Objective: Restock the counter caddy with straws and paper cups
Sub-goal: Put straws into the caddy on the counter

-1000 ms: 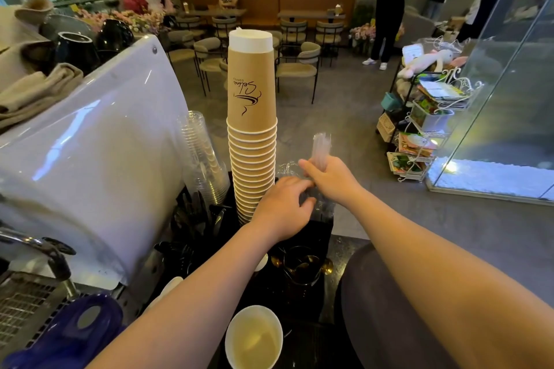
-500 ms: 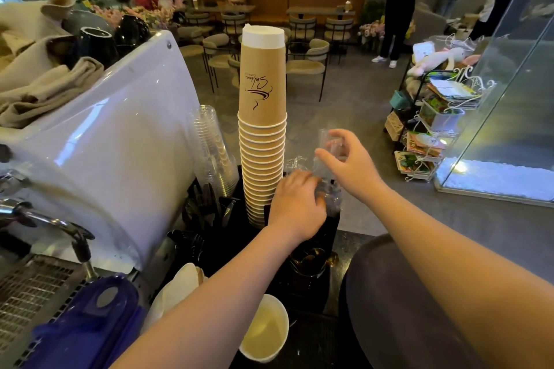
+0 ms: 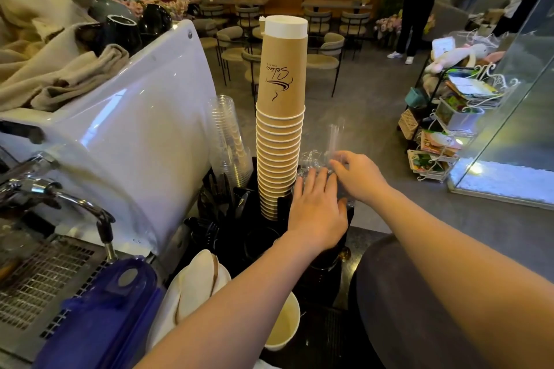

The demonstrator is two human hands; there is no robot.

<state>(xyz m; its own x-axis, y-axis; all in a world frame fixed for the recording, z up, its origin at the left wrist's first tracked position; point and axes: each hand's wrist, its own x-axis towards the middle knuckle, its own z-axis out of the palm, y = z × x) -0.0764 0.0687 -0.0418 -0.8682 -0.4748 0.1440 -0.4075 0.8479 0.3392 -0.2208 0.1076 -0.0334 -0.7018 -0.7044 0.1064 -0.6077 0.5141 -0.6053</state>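
Cafe counter setup with tables and chairs way in the back. Far left of the hands sits a white espresso machine (image 3: 120, 134), then a leaning stack of clear plastic cups (image 3: 227, 140). Right beside the left hand (image 3: 314, 206) stands a tall stack of brown paper cups (image 3: 281, 128), upside down, long axis straight up, its bottom dropped into the black caddy (image 3: 239, 218). Left hand is flat, fingers spread, palm down on crinkly clear wrap (image 3: 311, 158) over the caddy's right compartment. Right hand (image 3: 359, 176) is touching it just beyond, fingers curled around the clear straws (image 3: 337, 137), which poke straight up above the fingers. The straws are blurry, so no counting them, and can't really tell how tight the grip is. Caddy's right compartment is hidden under both hands.
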